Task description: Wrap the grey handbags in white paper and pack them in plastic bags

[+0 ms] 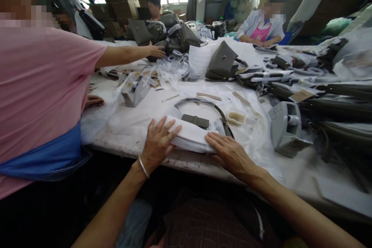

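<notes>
My left hand (159, 142), a bangle on its wrist, lies flat with fingers spread on the left end of a folded white wrapping (192, 136) near the table's front edge. On the wrapping's right end rests my right hand (229, 153), palm down, fingers stretched out. Out of the top of the wrapping shows a small grey-green flap piece (195, 120), and a dark curved bag strap (213, 107) arches just behind it.
Tape dispensers stand at left (136, 92) and right (286, 128). A grey handbag (221, 63) and more bags lie further back. A person in pink (37, 97) at my left reaches across the table (133, 131). Two other people sit at the far side.
</notes>
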Demonstrator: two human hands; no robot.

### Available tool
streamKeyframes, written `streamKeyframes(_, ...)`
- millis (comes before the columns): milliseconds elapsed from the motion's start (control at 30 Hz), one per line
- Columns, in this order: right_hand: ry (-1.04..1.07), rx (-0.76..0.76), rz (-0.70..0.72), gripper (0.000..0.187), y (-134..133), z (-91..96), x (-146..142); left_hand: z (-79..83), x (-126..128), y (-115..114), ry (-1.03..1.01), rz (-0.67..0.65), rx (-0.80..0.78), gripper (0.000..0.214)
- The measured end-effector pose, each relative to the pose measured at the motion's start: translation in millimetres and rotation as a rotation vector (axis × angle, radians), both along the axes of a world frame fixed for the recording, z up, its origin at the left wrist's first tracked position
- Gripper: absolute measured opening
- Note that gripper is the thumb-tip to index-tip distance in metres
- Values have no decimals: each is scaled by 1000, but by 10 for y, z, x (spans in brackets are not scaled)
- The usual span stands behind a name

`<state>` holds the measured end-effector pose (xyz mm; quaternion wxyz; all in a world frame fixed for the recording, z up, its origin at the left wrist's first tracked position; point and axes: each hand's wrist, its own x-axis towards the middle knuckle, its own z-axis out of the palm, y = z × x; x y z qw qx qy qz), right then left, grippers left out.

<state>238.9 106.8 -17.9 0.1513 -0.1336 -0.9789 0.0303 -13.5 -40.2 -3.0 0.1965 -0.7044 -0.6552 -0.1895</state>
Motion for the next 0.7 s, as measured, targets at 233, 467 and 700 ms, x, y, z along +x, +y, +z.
streamKeyframes(233,-12,-93,50,55,308,115,346,-115,362,-30,-80,82,30,52)
streamKeyframes(467,76,-313,-22,47,169,365,176,169,491,-96,-442,-35,-29,58)
streamKeyframes(700,62,-176,-91,58,-134,193,-299,192,-221,314,-1134,202,-277,60)
